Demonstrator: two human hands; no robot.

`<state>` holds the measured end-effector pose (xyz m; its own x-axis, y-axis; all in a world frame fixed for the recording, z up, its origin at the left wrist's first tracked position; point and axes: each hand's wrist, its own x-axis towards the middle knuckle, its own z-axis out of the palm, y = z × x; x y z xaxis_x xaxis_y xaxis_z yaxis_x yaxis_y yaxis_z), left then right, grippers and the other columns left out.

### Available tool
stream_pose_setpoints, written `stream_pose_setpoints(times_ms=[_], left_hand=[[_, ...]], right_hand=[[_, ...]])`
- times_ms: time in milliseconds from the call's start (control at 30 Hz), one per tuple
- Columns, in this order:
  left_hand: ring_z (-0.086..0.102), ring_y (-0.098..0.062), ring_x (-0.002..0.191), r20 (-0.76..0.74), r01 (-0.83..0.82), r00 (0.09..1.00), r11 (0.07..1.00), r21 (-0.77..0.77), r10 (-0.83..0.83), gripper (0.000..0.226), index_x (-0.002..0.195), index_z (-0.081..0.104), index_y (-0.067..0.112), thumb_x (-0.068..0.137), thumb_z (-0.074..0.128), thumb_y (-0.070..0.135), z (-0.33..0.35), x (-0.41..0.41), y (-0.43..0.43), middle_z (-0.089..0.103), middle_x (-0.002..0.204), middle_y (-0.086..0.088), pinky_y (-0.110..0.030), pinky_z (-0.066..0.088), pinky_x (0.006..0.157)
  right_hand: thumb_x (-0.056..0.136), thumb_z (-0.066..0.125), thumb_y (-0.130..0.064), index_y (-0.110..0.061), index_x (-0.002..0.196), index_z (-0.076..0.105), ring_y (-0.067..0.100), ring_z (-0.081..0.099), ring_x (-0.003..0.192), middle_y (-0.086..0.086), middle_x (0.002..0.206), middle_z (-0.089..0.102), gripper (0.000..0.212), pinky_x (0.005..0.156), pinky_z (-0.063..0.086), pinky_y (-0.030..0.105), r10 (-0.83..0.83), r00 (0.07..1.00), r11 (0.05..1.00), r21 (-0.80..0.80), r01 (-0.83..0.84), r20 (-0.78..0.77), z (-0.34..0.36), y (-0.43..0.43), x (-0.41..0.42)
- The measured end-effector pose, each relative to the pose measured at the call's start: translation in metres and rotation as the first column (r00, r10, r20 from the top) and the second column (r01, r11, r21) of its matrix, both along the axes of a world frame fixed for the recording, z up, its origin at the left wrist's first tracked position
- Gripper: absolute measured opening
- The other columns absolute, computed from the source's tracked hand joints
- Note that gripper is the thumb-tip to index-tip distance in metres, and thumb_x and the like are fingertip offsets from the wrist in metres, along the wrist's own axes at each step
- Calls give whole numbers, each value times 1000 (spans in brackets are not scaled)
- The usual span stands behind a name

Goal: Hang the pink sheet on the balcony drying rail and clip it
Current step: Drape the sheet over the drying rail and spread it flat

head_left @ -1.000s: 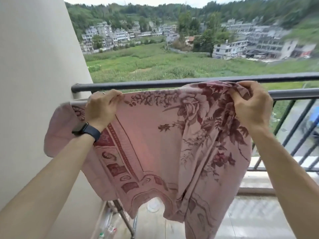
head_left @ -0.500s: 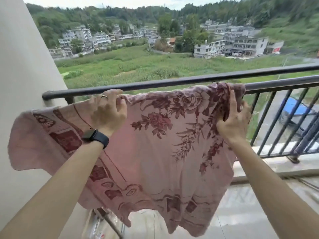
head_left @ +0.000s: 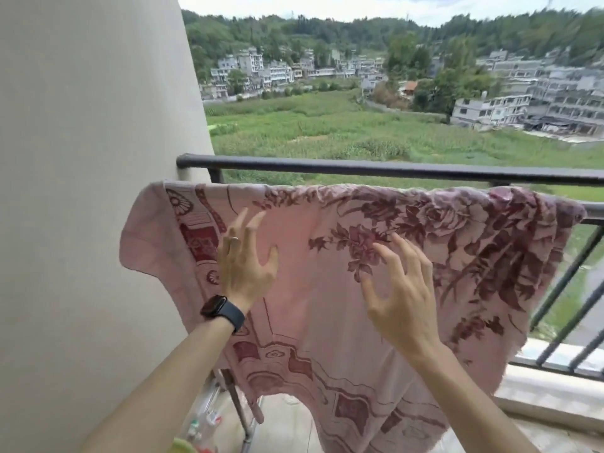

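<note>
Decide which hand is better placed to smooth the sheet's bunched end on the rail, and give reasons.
Right. The right hand hovers open before the floral half of the pink sheet, nearer that bunched end; the left hand is by the wall.

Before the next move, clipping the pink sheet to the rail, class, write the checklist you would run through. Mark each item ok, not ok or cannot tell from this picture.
1. Pink sheet draped over the drying rail: ok, its top edge lies along the rail.
2. Hands free to take clips: ok, left hand and right hand are open, fingers spread, holding nothing.
3. Sheet spread flat: not ok, its right end is bunched at the rail.
4. Left corner supported: not ok, it sags beside the wall.
5. Clips within reach: cannot tell, none in view.
</note>
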<state>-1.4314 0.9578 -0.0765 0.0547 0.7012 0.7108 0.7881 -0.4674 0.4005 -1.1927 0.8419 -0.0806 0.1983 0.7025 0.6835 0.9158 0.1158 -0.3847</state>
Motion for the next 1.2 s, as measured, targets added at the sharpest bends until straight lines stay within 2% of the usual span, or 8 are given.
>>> stream_pose_setpoints(times_ms=[233, 367, 533, 733, 833, 967, 1067, 1200], left_hand=[[40, -34, 132, 626, -191, 657, 896, -402, 421, 77, 144, 34, 14, 81, 76, 32, -34, -134, 39, 37, 147, -16, -42, 38, 107], [54, -20, 118, 741, 58, 564, 877, -476, 365, 94, 149, 26, 28, 75, 78, 55, -29, -203, 87, 50, 134, 2, -35, 45, 100], [56, -13, 74, 646, 50, 745, 952, -302, 166, 27, 85, 64, 13, 93, 64, 39, 5, -241, 126, 63, 76, 13, -15, 42, 62], [57, 9, 84, 609, 87, 790, 996, 1, -70, 8, 101, 56, 34, 98, 55, 41, 86, -224, 134, 66, 99, 7, -13, 45, 77], [59, -7, 103, 352, 312, 912, 913, -264, -210, 34, 117, 51, 48, 86, 57, 61, 106, -196, 147, 61, 119, 7, -24, 48, 87], [61, -24, 110, -120, 113, 978, 916, -384, -171, 49, 115, 62, 34, 89, 42, 70, 110, -163, 151, 67, 118, 2, -32, 44, 79], [61, -23, 107, -59, 78, 994, 961, -266, -97, 42, 107, 68, 34, 91, 46, 66, 103, -166, 146, 67, 116, 0, -31, 41, 76], [54, -14, 111, 416, 236, 902, 939, -249, -116, 46, 128, 55, 32, 91, 56, 58, 80, -180, 141, 53, 126, 6, -30, 42, 93]], right_hand=[[88, 67, -33, -17, 133, 56, 26, 32, 141, 7, 150, 43, 49, 116, 29, 43, 207, 962, 978, -4, -210, 180, 33, 81, -119], [92, 55, -44, -22, 140, 50, 25, 28, 146, 6, 154, 39, 54, 118, 22, 49, 181, 926, 982, -4, -190, 332, 60, 138, -194], [101, 27, -55, -34, 144, 42, 26, 57, 116, 2, 128, 62, 50, 101, 38, 47, 79, 872, 995, -85, -42, 483, 79, 195, -230], [104, 25, -52, -18, 89, 67, 25, 63, 68, 2, 76, 70, 56, 77, 38, 35, -191, 873, 978, 15, 206, 450, 85, 174, -151], [102, 24, -42, -8, 82, 66, 29, 59, 78, 14, 83, 70, 58, 88, 37, 42, -337, 879, 938, 46, 342, 337, 80, 145, -97], [99, 27, -40, -14, 101, 67, 28, 51, 106, 13, 110, 66, 48, 111, 25, 49, -412, 893, 909, 8, 417, 181, 75, 141, -96], [98, 28, -46, -21, 109, 65, 23, 50, 118, 4, 122, 64, 46, 115, 14, 56, -379, 916, 923, -18, 385, 128, 82, 155, -128], [97, 26, -62, -31, 134, 52, 20, 53, 123, -3, 129, 62, 55, 115, 17, 53, -95, 941, 993, -38, 114, 323, 83, 174, -192]])
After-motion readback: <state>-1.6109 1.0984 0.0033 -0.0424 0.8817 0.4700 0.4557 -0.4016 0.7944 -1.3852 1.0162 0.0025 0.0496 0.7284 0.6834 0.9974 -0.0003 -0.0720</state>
